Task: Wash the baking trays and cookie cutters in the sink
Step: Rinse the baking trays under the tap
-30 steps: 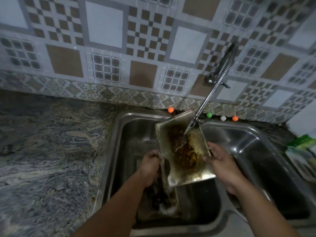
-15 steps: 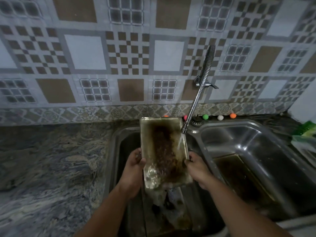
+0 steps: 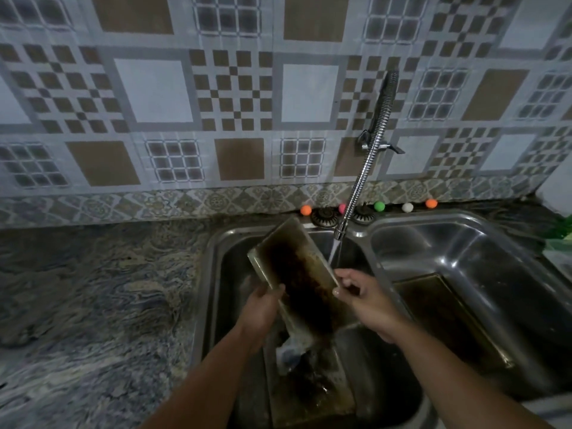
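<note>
A dirty rectangular baking tray (image 3: 297, 274), dark with burnt brown residue, is tilted over the left sink basin (image 3: 229, 274). My left hand (image 3: 261, 308) grips its left long edge. At the tray's right edge my right hand (image 3: 368, 300) has its fingers loosely curled, with water from the flexible metal tap (image 3: 365, 168) falling just above them. Dirty water pours off the tray's low end onto another tray (image 3: 309, 394) lying in the basin. A third dirty tray (image 3: 445, 317) lies flat in the right basin (image 3: 483, 252). No cookie cutters are visible.
Marbled stone counter (image 3: 93, 305) stretches to the left of the sink. Small coloured balls (image 3: 379, 206) line the back ledge under the patterned tile wall. Green packaging (image 3: 560, 233) sits at the right edge.
The tray has turned and leans to the left, away from the water stream. My right hand has loosened from its right edge and sits under the running water. The camera view has shifted.
</note>
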